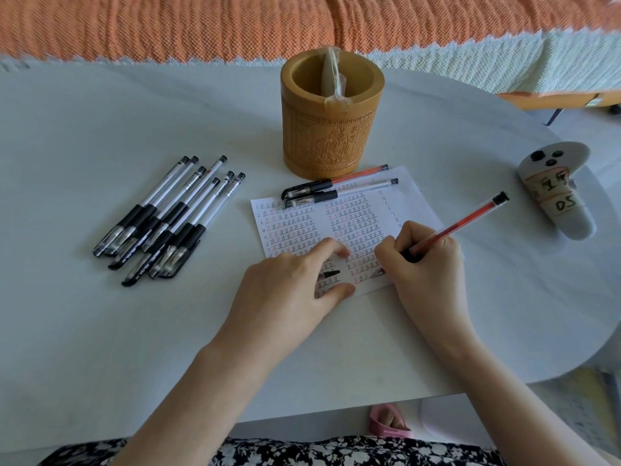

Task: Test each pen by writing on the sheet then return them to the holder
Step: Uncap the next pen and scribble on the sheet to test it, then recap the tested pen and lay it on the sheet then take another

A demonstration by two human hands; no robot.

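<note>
Standing upright: holder [332, 136], plastic wrapper [334, 79] inside.

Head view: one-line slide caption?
Right hand tests a red pen on the sheet, left hand steadying it, beside the holder.

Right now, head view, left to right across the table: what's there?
Loose black pens → left hand → right hand gripping red pen → grey controller. Holder and sheet skipped: they overlap the hands.
</note>
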